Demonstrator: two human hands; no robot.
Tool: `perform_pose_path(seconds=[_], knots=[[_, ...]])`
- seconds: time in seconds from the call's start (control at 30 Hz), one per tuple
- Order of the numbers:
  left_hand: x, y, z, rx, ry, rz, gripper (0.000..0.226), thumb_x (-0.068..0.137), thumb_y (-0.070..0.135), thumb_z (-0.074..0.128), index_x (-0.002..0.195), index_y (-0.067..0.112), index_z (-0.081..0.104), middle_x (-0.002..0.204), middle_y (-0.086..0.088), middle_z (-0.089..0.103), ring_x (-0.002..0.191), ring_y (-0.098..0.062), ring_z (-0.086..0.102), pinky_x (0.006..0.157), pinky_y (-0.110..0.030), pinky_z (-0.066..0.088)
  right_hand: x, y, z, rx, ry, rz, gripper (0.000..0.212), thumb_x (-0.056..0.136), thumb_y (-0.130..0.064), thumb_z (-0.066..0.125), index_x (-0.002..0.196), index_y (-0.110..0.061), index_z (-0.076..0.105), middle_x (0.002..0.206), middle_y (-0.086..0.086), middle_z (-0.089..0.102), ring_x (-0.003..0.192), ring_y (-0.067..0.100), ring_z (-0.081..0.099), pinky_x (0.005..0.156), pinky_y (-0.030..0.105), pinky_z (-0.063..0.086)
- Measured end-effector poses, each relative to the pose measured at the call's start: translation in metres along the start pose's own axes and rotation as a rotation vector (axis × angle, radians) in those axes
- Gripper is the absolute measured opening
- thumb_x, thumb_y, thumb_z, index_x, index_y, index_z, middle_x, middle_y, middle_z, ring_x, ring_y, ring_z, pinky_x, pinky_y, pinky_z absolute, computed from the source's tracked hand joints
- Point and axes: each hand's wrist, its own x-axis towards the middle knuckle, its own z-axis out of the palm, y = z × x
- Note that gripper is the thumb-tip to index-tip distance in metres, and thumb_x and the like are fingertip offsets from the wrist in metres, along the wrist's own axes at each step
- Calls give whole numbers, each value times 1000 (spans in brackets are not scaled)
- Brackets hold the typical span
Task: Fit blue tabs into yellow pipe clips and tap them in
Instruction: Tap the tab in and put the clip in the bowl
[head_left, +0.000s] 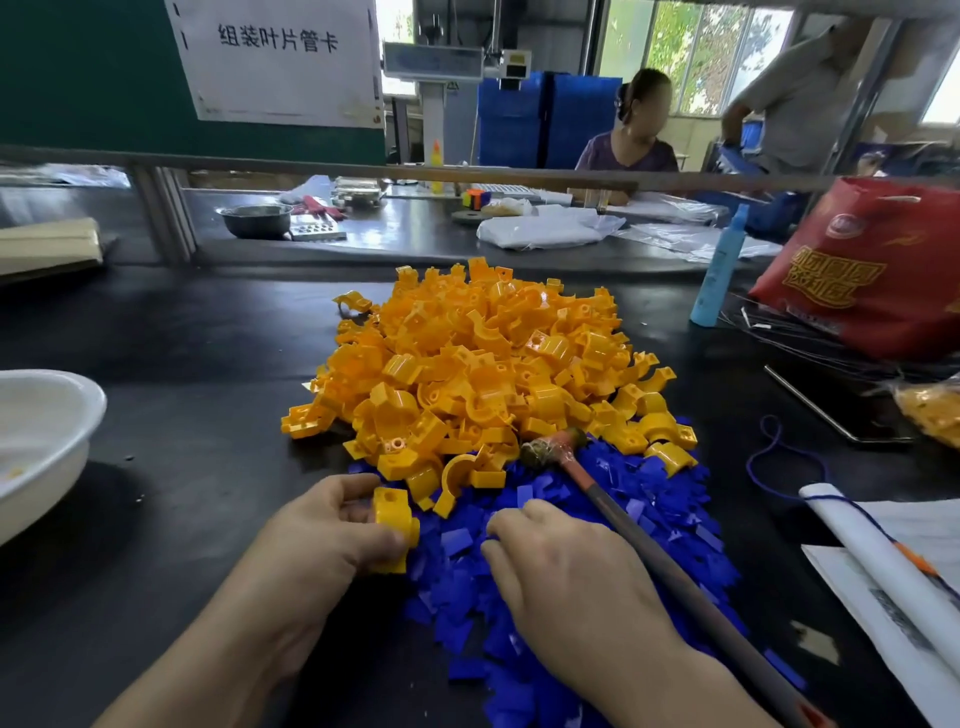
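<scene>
Plastic covers the middle of the black surface (182, 415): a heap of yellow pipe clips (467, 364) on the far side and a spread of blue tabs (457, 587) on the near side, the two piles touching. The left hand (322, 535) grips a single clip (392, 525) between thumb and curled fingers, at the left edge of the blue spread. The right hand (566, 577) rests palm down on the tabs with its fingers bent onto them; whether they pinch a tab cannot be told, since the hand hides it. A mallet (553, 447) lies with its wrapped head where the piles meet, its handle running just beside the right hand on the outer side. A white basin (41, 431) sits at the left, with a red bag (872, 270) and a blue bottle (719, 270) at the far right.
</scene>
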Motion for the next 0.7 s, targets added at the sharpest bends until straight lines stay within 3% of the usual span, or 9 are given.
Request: perform_pose_path(seconds=[0.17, 0.37, 0.43, 0.53, 0.7], knots=[[0, -3, -2, -108, -40, 41, 45, 73, -19, 64, 107, 11, 64, 105, -16, 67, 91, -34, 69, 77, -42, 58, 2, 4, 0, 115, 33, 47, 22, 97, -47, 36, 101, -33, 52, 95, -12, 50, 80, 8, 54, 69, 21, 48], [-2, -5, 0, -274, -175, 28, 46, 66, -20, 58, 103, 4, 66, 82, -15, 74, 84, -32, 68, 72, -40, 58, 5, 4, -4, 268, 62, 96, 7, 92, -37, 55, 94, -31, 60, 86, -13, 59, 82, 2, 54, 72, 17, 46], [-5, -4, 1, -336, -231, -5, 42, 55, -14, 59, 90, 3, 74, 77, -13, 71, 78, -28, 66, 68, -39, 60, 5, 5, -5, 283, 60, 105, 10, 92, -35, 56, 100, -33, 61, 92, -15, 60, 87, 0, 54, 74, 12, 44], [-11, 1, 5, -382, -286, -28, 27, 55, -8, 66, 74, 8, 78, 73, -11, 70, 69, -22, 66, 73, -44, 61, 3, 7, -8, 333, 55, 146, 16, 90, -37, 59, 106, -34, 60, 90, -18, 59, 87, -5, 53, 72, 5, 42], [-20, 5, 11, -288, -266, -11, 17, 56, 14, 79, 73, 15, 78, 68, -5, 67, 61, -16, 66, 76, -43, 59, 3, 8, -13, 464, 21, 225, 13, 88, -39, 63, 99, -33, 60, 75, -11, 61, 69, -2, 59, 60, 13, 50]])
